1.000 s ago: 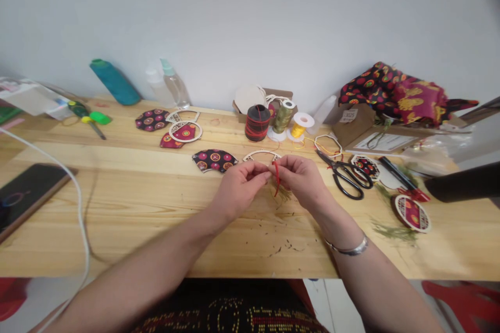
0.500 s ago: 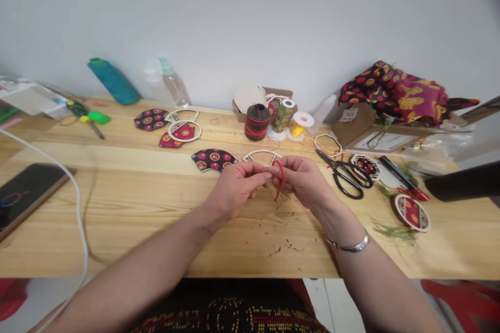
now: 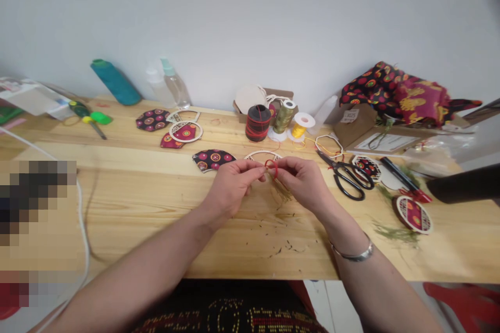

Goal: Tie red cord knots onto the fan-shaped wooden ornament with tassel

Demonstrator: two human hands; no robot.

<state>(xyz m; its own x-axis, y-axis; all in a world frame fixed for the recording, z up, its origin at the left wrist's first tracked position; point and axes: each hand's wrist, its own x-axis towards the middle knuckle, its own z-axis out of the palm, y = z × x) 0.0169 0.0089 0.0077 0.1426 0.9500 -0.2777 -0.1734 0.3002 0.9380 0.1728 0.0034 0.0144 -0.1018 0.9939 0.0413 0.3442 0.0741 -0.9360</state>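
Note:
A thin red cord forms a small loop between my hands, above the middle of the wooden table. My left hand pinches it at the loop's left side, fingers closed. From the right, my right hand closes its thumb and fingers on the same cord. Some olive-green threads hang below my right fingers. Just behind the hands lies a pale fan-shaped frame, partly covered by them. A dark patterned fan-shaped piece rests beside my left hand.
Black scissors, a marker and a round patterned piece lie to the right. Behind stand a red-black thread spool and a yellow spool. A cardboard box holds cloth. A white cable crosses the left.
The red cord now makes a rounder loop and sits slightly further left. My right fingers have shifted around it. The phone area at the left is now pixelated.

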